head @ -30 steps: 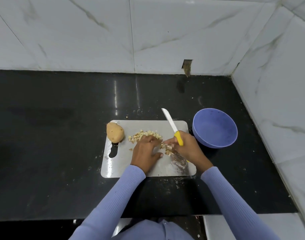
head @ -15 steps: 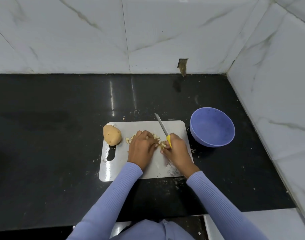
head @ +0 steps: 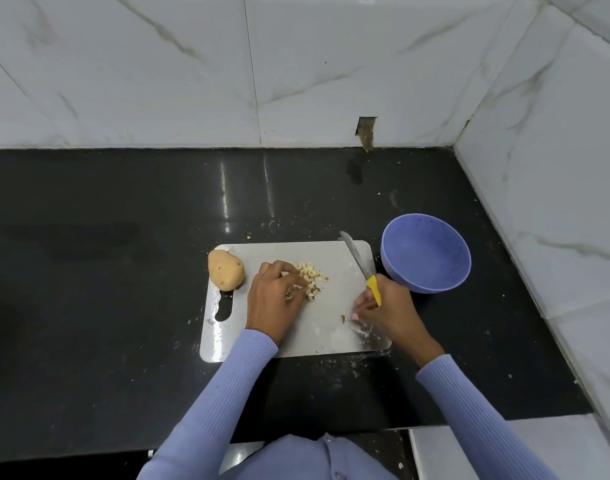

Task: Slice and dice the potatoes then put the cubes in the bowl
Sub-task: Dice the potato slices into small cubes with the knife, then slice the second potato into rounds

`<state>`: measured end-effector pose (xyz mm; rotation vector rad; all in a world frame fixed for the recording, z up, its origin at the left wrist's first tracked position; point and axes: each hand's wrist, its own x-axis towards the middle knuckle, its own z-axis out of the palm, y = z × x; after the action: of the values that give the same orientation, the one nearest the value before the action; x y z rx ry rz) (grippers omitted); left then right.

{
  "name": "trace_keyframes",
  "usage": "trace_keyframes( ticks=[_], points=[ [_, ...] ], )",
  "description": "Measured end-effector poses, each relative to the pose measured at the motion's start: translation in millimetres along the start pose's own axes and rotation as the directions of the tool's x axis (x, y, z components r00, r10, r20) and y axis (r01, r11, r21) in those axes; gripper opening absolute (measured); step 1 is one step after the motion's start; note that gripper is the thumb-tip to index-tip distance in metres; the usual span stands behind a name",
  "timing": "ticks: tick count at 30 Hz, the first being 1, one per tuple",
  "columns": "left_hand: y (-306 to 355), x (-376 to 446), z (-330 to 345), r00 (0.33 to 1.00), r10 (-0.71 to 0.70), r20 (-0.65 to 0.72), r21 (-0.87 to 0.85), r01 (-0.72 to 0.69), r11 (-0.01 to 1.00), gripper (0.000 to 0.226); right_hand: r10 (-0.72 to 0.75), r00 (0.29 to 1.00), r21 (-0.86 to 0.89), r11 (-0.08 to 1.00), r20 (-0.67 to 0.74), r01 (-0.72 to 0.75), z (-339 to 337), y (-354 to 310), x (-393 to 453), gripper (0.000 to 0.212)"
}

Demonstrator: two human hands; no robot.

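Two hands are seen at work over the cutting board (head: 331, 336), nearest the viewer. The left hand (head: 274, 299) is curled over the near edge of the heap of potato cubes (head: 310, 274), some of which appear to be pinched in its fingers. The knife (head: 361, 268) is gripped by its yellow handle in the right hand (head: 388, 308), blade raised and angled away. The gathering step is judged to be in hand: the dicing of this potato looks finished, and the cubes must next be carried rightward into the bowl (head: 426, 252), which stands empty on the worktop (head: 123, 306) just beside the board. One whole potato (head: 225, 270) is left uncut at the board's far left corner. No brand, label or writing can be read.
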<state>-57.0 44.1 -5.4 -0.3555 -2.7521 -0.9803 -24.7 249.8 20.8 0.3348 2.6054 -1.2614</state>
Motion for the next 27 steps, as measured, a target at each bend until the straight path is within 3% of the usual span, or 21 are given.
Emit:
trace_keyframes(
  ticks=[3, 8, 11, 15, 21, 27],
  points=[
    [2, 0, -1, 1.000, 0.006, -0.013, 0.000, -0.006, 1.000, 0.008, 0.003, 1.000, -0.069, 0.998, 0.018, -0.002, 10, 2, -6, 0.035],
    [3, -1, -2, 0.999, 0.028, -0.015, 0.023, -0.028, 0.999, 0.010, -0.057, 0.996, -0.085, 0.995, -0.072, 0.051, 43, -21, 10, 0.038],
    [2, -3, -4, 0.999, 0.029, -0.013, 0.018, -0.029, 0.999, 0.016, -0.138, 0.978, -0.025, 0.990, -0.157, 0.136, 55, -35, 22, 0.031],
    [6, -3, -12, 0.997, -0.044, -0.062, -0.023, 0.042, 0.999, 0.025, -0.119, 0.958, 0.096, 0.984, -0.261, 0.149, 50, -39, 22, 0.023],
    [2, -4, -19, 0.998, -0.067, -0.014, -0.058, 0.066, 0.996, 0.033, -0.133, 0.982, -0.045, 0.991, -0.134, 0.128, 60, -36, 16, 0.036],
    [-2, -1, -32, 0.999, 0.043, -0.029, 0.016, -0.042, 0.999, 0.030, -0.238, 0.943, 0.053, 0.965, -0.232, 0.256, 65, -62, 22, 0.021]
  ],
)
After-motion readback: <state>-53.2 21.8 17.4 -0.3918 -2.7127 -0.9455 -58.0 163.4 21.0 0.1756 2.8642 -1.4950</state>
